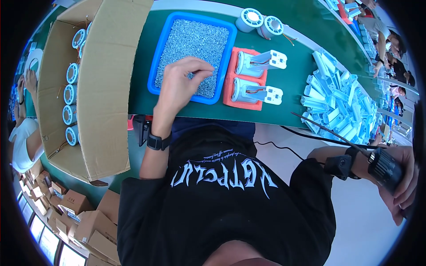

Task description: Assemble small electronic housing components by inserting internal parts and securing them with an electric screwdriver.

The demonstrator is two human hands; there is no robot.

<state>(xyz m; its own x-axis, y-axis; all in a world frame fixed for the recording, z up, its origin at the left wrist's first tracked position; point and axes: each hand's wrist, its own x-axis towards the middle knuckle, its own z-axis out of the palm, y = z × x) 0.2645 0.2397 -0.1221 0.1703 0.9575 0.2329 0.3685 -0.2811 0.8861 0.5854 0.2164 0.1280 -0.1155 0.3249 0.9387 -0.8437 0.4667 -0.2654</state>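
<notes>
Reaching into the blue tray, the left hand rests on the heap of small silvery screws, its fingertips drawn together in a pinch down among them; whether a screw is caught in that grip is too small to tell. A dark watch sits on that wrist. The tray lies on the green surface close to its near edge, just right of a large open cardboard box that holds a row of pale blue round parts.

Touching the tray's right side is an orange-red pad carrying two white-and-blue motor assemblies, one behind the other, each with thin wires showing. Two more round white parts stand behind the pad, toward the far edge of the surface. A heap of pale blue plastic housings covers the right end of the surface.

The right hand is well off the surface, low by the picture's right rim, its grip wrapped closed around a dark ribbed tool whose thin rod slants up toward the housings. A black cuff sits on that wrist.

Small brown cartons are stacked below the near left corner. Other people sit at the far right and at the left rim.
</notes>
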